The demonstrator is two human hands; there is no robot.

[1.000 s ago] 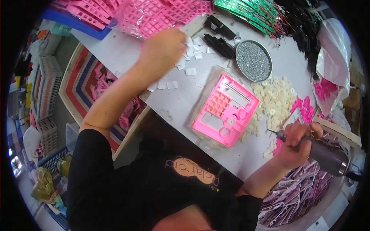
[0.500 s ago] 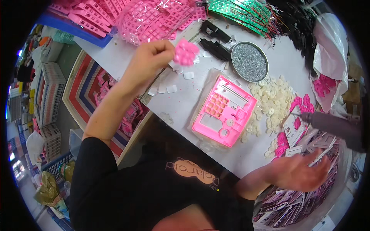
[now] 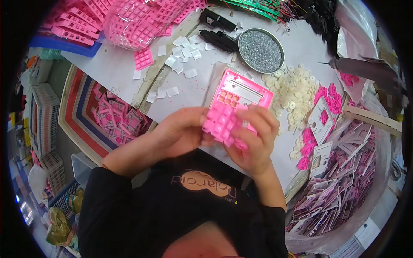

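A pink rubber-like keypad [image 3: 220,122] with raised square buttons is held up between my hands, over the near left part of a pink plastic casing [image 3: 266,97]. My left hand [image 3: 183,131] pinches the keypad at its left edge. From the right, my right hand [image 3: 258,139] closes its curled fingers on the keypad's other side. The casing lies on the table and shows a grid of square openings and a slotted silvery strip; its near part is hidden behind my hands and the keypad.
Beyond the casing stand a round tin of small screws [image 3: 261,50] and black plastic parts [image 3: 218,41]. White discs [image 3: 294,96] lie right of it. A dark electric screwdriver [image 3: 361,68] hangs at the right, above a bag of flat parts [image 3: 340,185]. Another keypad [image 3: 143,59] lies far left.
My left hand has brought the keypad from the far left to over the casing. My right hand has come in from the right and closed on it. The view has shifted somewhat.
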